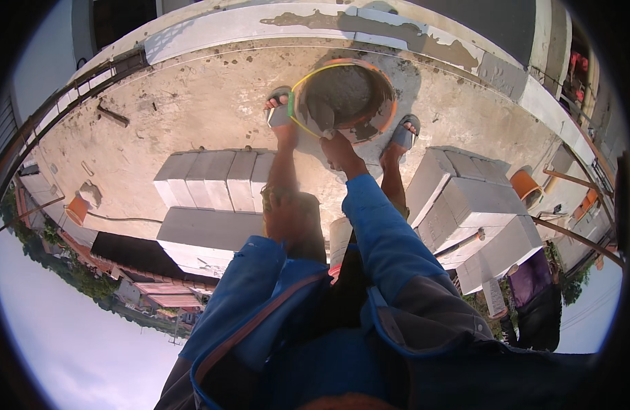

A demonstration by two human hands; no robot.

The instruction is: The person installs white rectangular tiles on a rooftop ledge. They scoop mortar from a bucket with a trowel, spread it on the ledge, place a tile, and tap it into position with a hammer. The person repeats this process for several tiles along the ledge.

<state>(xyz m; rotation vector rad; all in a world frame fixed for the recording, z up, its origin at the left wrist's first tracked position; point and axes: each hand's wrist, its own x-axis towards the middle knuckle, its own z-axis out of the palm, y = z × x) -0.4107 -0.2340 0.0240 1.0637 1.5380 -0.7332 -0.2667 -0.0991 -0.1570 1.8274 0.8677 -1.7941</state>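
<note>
An orange bucket (395,102) stands on the concrete floor between my sandalled feet, its yellow-and-green handle (291,102) tipped to the left. Wet grey mortar (349,89) lies inside and coats its walls. My right hand (340,154) is closed around the grip of a trowel (320,113), whose mortar-covered blade reaches into the bucket at its near left side. The blade's lower part blends with the mortar. My left hand (282,217) rests on my left knee, fingers laid over it, with nothing in it.
Light grey blocks (209,178) are stacked beside my left leg, and more blocks (465,198) beside my right. Ahead runs a low block wall (315,24) smeared with mortar. Orange containers (527,184) lie at the right; another orange container (76,210) is at far left.
</note>
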